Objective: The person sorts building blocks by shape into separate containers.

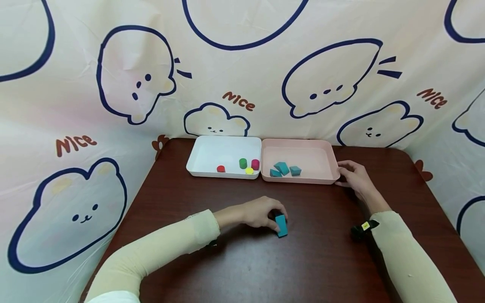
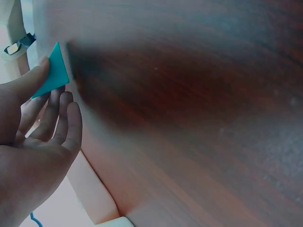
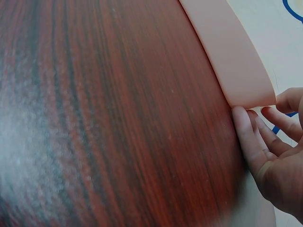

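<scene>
My left hand (image 1: 261, 212) pinches a teal wedge-shaped block (image 1: 281, 226) between thumb and fingers over the middle of the table. The left wrist view shows the block's triangular face (image 2: 56, 73) against the thumb, with the other fingers behind and below it. My right hand (image 1: 356, 179) is at the right end of the pink tray (image 1: 314, 179). In the right wrist view its thumb and slightly bent fingers (image 3: 241, 123) touch the outside of the tray's corner (image 3: 253, 92). Several teal blocks (image 1: 281, 168) lie inside the pink tray.
Beside the pink tray on its left stands a white tray (image 1: 212, 153). It holds a red disc (image 1: 221, 168), a green cylinder (image 1: 243, 163), a magenta cylinder (image 1: 255, 164) and a yellow piece (image 1: 249, 171). A printed curtain (image 1: 265, 75) hangs behind the dark wooden table (image 1: 235, 273).
</scene>
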### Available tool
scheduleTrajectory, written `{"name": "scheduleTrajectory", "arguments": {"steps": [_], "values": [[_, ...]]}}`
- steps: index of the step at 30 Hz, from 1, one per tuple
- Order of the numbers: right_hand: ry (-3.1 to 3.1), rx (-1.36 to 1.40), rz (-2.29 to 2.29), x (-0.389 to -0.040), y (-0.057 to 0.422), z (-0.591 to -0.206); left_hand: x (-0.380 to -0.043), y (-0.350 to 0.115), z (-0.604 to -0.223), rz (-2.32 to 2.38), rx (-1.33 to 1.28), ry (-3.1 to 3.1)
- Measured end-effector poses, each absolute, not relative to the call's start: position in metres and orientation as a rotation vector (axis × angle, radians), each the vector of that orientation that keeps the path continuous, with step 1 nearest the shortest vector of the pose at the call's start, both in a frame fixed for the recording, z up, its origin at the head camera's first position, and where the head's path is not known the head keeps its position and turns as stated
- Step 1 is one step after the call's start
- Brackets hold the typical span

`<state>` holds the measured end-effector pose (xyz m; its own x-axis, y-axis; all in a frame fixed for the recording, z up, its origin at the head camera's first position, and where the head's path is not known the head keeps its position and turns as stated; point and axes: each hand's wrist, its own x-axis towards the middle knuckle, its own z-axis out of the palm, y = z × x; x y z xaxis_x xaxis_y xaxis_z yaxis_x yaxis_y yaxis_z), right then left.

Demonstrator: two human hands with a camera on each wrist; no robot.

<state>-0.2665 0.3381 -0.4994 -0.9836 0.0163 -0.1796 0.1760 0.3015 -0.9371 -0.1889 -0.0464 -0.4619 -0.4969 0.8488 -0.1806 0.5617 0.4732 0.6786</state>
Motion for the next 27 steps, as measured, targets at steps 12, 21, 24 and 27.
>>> {"name": "scheduleTrajectory", "arguments": {"steps": [12,21,24,27], "values": [[2.428,0.177,-1.759,-0.268,0.339,-0.497,-0.199,-0.045,-0.455,0.756,1.188,2.268],[2.424,0.192,-1.768,-0.268,0.339,-0.500,-0.200,-0.045,-0.455,0.774,1.176,2.273],[2.429,0.195,-1.761,-0.268,0.338,-0.501,-0.201,-0.045,-0.454,0.768,1.167,2.288],[2.434,0.196,-1.758,-0.267,0.338,-0.501,-0.203,-0.046,-0.454,0.757,1.170,2.312]]}}
